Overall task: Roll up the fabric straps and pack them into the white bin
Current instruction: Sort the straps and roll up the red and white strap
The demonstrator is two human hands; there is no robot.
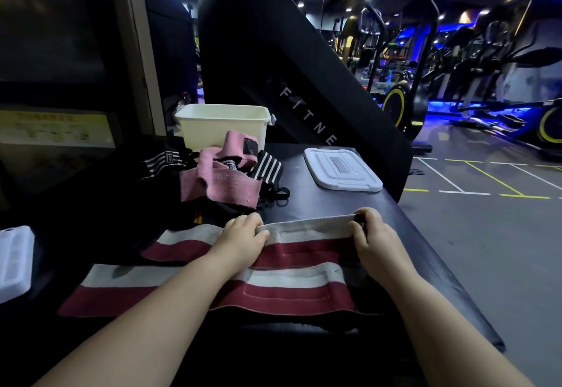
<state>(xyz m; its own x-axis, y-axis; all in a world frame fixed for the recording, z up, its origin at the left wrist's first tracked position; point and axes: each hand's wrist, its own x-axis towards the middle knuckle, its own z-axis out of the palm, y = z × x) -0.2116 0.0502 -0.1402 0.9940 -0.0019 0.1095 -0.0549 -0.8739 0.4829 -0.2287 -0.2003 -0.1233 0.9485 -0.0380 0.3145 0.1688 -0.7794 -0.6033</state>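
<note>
Two hands work on one piece. The left hand (243,234) and the right hand (369,234) each curl their fingers over the far white edge of a red-and-white strap (307,246) and pinch it. The right hand holds just beside a dark tab at the strap's end. Holding the edge at two spots probably keeps it square so the first turn of the roll starts straight. Rolling looks barely begun: the strap lies flat on the padded bench (322,204) and trails off toward 9 o'clock.

A second red-and-white strap (273,290) lies flat at 6 o'clock from the hands, partly under the forearms, and is likely next in line.

A loose heap sits at 11 o'clock, near the hands. It holds pink straps (219,184), two pieces as far as I can tell, and black-and-white striped straps (267,167), with two patches showing.

One white bin (213,126) stands open at 12 o'clock, just behind the heap. Its inside is hidden from this angle. Its one lid (342,172) lies flat at 1 o'clock, presumably set aside so rolls can drop straight in.

One white plastic piece (13,260) sits at 9 o'clock, cut off by the frame edge.
</note>
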